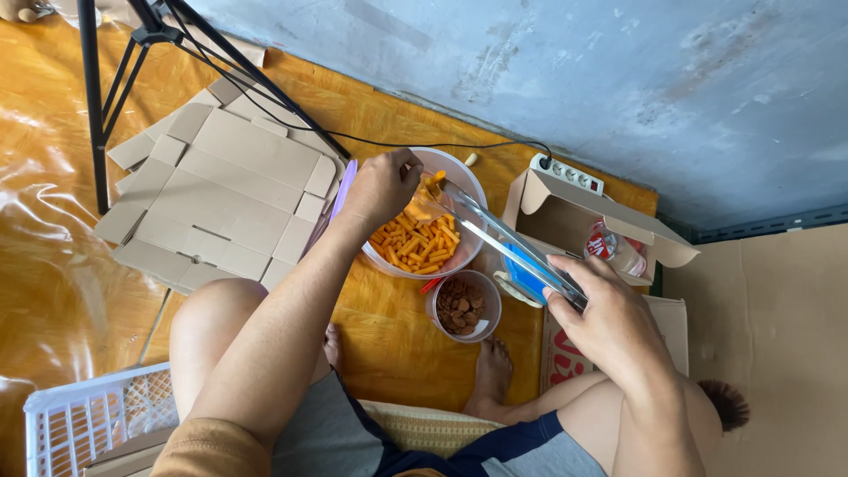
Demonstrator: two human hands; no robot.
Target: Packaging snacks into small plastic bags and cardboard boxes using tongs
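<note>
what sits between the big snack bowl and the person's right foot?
Head view: a small clear cup of brown pieces stands between the bowl and the foot, with bare orange mat nearer the toes.

A pair of long metal tongs (508,237) is slanting from lower right up to upper left, its tips reaching over the rim of a large clear plastic tub (459,181) and pinching an orange snack stick. The tub is sitting on the yellow floor, roughly half filled with orange stick snacks (415,243) lying in a loose heap. A small clear bag (422,205) is being held open at the tub's upper edge, just beside the tong tips, with a few orange sticks showing inside it.
</note>
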